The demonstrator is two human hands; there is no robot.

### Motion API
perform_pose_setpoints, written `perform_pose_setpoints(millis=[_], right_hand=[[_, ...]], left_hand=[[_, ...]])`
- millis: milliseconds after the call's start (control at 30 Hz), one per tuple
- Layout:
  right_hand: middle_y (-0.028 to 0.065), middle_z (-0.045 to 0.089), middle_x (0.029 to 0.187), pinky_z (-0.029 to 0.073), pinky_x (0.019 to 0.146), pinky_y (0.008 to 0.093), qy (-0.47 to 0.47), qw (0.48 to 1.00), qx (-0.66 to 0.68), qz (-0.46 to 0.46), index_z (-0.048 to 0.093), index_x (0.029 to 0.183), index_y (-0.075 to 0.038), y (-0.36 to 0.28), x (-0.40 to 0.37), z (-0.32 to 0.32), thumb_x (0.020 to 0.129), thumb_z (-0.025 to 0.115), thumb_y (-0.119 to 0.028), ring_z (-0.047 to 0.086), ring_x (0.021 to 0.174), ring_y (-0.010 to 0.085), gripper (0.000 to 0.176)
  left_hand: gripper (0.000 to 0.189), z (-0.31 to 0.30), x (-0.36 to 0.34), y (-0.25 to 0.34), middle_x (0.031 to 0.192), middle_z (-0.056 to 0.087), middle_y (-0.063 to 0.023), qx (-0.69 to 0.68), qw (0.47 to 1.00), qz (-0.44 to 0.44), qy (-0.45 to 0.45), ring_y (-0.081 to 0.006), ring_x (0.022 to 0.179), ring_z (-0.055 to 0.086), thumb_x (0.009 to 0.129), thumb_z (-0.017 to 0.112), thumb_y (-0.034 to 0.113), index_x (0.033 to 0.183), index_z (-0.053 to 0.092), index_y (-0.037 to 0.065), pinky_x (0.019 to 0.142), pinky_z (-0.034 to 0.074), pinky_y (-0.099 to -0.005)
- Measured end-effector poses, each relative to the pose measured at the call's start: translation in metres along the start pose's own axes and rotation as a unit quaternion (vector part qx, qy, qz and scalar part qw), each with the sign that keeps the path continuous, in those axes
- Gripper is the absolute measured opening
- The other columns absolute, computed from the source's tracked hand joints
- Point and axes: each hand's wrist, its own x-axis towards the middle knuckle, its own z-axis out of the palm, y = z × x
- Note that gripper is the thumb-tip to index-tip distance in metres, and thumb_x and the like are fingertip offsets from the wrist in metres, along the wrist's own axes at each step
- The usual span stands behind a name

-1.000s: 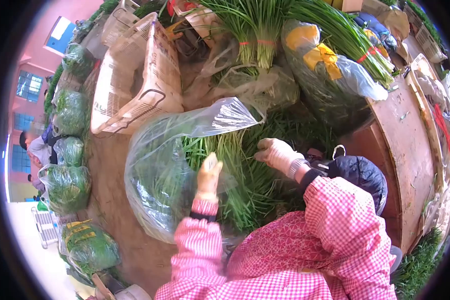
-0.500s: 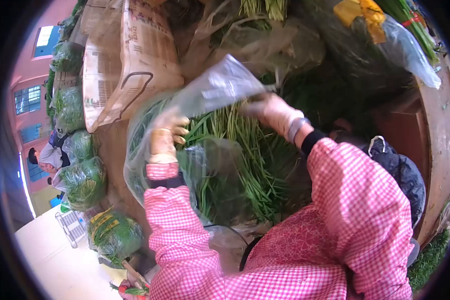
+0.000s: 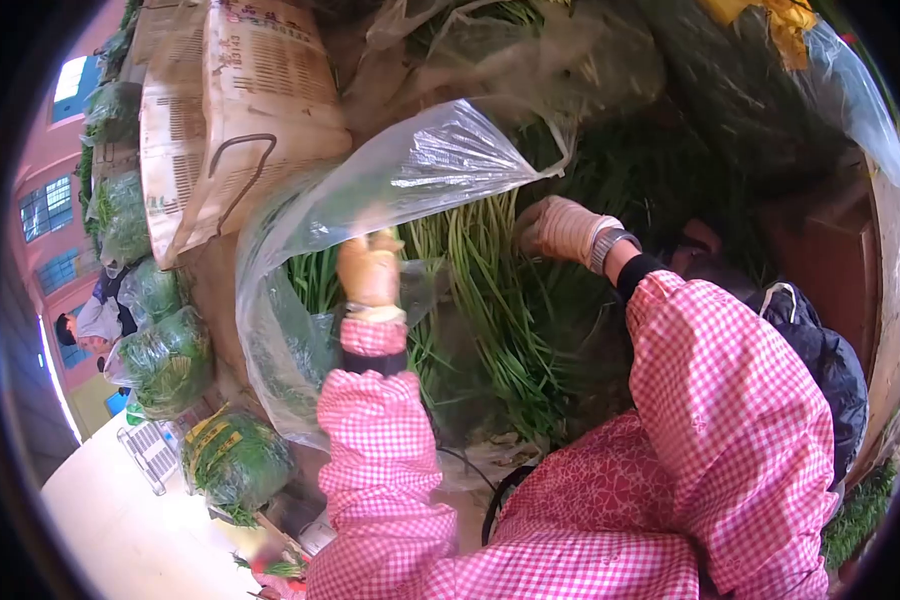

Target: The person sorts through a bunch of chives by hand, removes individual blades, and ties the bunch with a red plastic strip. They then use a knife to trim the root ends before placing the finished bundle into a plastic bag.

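My left hand (image 3: 370, 268), in a pale glove, is at the plastic's lower edge, over the green stalks. Its fingertips are smeared by motion, so its hold is unclear. A clear plastic bag (image 3: 445, 165) arches over long green stalks (image 3: 485, 290) and hangs down around the left side. My right hand (image 3: 560, 230), also gloved, with a band at the wrist, is curled beside the upper end of the stalks, just below the pulled corner of the plastic. What its fingers hold, if anything, is hidden.
A whitish crate (image 3: 260, 130) with a wire handle stands at upper left. Bagged greens (image 3: 235, 462) line the left side, where a person (image 3: 102, 318) is visible. A dark bag (image 3: 810, 350) lies at right, and yellow and clear plastic (image 3: 850, 90) at upper right.
My left hand has moved right and a little up. My right hand has come away from the plastic's corner and sits slightly lower. The plastic is spread wider.
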Motion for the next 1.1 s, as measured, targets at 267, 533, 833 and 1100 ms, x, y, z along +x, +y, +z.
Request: perform_pose_setpoints(millis=[267,533,833,1100], right_hand=[[0.0071,0.065,0.080,0.051,0.066,0.0335,0.173,0.984,-0.026,-0.032,0.065,0.085,-0.015,0.022,0.022,0.026,0.067,0.060,-0.004,0.063,0.076,0.0259,0.022],[-0.0003,0.060,0.074,0.042,0.057,0.0238,0.127,0.746,0.629,0.178,0.066,0.098,-0.005,0.004,0.008,0.007,0.079,0.060,-0.004,0.049,0.061,0.0065,0.019],[0.0012,0.058,0.067,0.043,0.056,0.0270,0.228,0.890,0.390,-0.061,0.066,0.094,-0.005,0.063,0.031,0.071,0.076,0.058,-0.007,0.051,0.059,0.0108,0.020],[0.0027,0.058,0.066,0.044,0.058,0.0268,0.128,0.805,0.532,0.229,0.066,0.097,-0.003,0.009,0.009,0.016,0.075,0.060,-0.013,0.051,0.057,0.0106,0.025]], left_hand=[[0.044,-0.101,0.103,-0.081,0.106,0.060,-0.0141,0.292,0.953,0.068,-0.043,-0.0235,0.091,0.059,0.084,0.055,0.037,0.116,0.056,0.006,0.076,0.047,-0.0350],[0.057,-0.099,0.104,-0.060,0.128,0.050,-0.0183,0.419,0.896,-0.039,-0.138,-0.0345,0.121,0.044,0.083,0.056,0.042,0.132,0.045,0.015,0.101,0.034,-0.0391],[0.064,-0.088,-0.084,0.038,0.142,0.027,-0.0226,0.466,0.845,0.262,-0.008,-0.0381,0.131,0.027,0.089,0.051,0.034,0.140,0.028,0.004,0.107,0.023,-0.0423],[0.081,-0.128,-0.085,-0.055,0.143,0.023,-0.0251,0.560,0.812,0.126,0.102,-0.0400,0.132,0.023,0.087,0.041,0.056,0.144,0.011,0.006,0.108,0.019,-0.0473]])
